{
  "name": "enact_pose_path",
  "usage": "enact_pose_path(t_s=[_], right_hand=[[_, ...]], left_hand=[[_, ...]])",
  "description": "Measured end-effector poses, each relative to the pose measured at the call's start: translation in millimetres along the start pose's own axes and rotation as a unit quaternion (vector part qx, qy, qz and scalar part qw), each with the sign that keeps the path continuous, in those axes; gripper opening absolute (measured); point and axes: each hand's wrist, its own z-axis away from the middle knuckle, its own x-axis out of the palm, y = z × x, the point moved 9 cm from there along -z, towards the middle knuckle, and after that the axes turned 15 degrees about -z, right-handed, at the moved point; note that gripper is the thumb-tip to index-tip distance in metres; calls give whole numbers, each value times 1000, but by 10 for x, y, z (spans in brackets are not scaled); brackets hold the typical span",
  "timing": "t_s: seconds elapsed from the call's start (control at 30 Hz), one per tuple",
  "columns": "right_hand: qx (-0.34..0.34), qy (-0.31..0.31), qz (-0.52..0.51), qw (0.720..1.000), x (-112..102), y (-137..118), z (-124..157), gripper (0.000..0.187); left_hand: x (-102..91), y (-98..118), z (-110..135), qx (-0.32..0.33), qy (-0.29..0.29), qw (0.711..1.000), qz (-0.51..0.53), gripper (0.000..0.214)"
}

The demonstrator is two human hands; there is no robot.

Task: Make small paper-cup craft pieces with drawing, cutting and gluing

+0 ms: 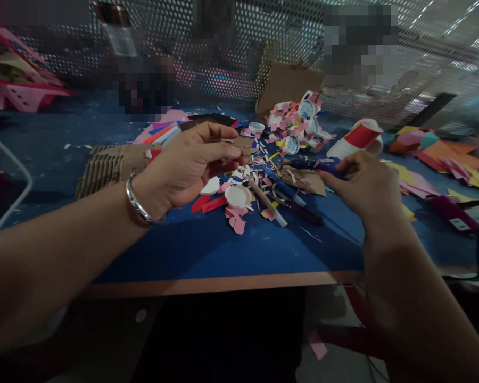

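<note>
My left hand [197,154], with a silver bangle [138,199] on its wrist, pinches a small piece of brown cardboard [242,144] between thumb and fingers above the scraps. My right hand [363,178] has its fingers closed at the right end of a dark blue object [321,164], whose kind I cannot make out. Just below that object lies a torn cardboard piece [305,180], close to my right fingertips. Between my hands spreads a heap of paper scraps [259,175], with a white disc [238,196] and a pale stick [267,202] at its near side.
Corrugated cardboard [107,165] lies left of the heap. A decorated paper piece with white cups [299,119] stands behind, before a cardboard sheet [289,88]. A red-and-white paper cup [361,138] and coloured paper [443,154] lie right. Perforated metal [223,69] backs the blue table [231,260].
</note>
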Motion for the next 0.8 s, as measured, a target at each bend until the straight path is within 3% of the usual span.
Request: enact_pose_path(t_s=[0.17,0.3,0.37,0.43,0.5,0.57,0.67,0.8], right_hand=[[62,-91,112,988,178,155,-26,29],[28,-73,241,967,131,-6,84,27],[-56,-31,218,974,102,-303,172,18],[-174,-38,109,978,169,-707,321,13],[-299,-141,-11,944,387,-1160,565,19],[-383,-206,-22,900,587,-1543,808,22],[-428,-277,35,859,901,-1901,1038,17],[-431,-345,60,831,1159,-2038,1127,23]], left_hand=[[-19,4,64,-19,13,999,-43,24],[-142,59,68,13,52,996,-64,27],[-205,61,44,21,69,995,-70,28],[-243,45,9,23,80,994,-72,30],[-266,23,-21,23,89,993,-71,31],[-270,-2,-39,23,91,993,-72,32],[-263,-35,-41,29,77,994,-74,31],[-302,-74,-39,40,69,993,-86,31]])
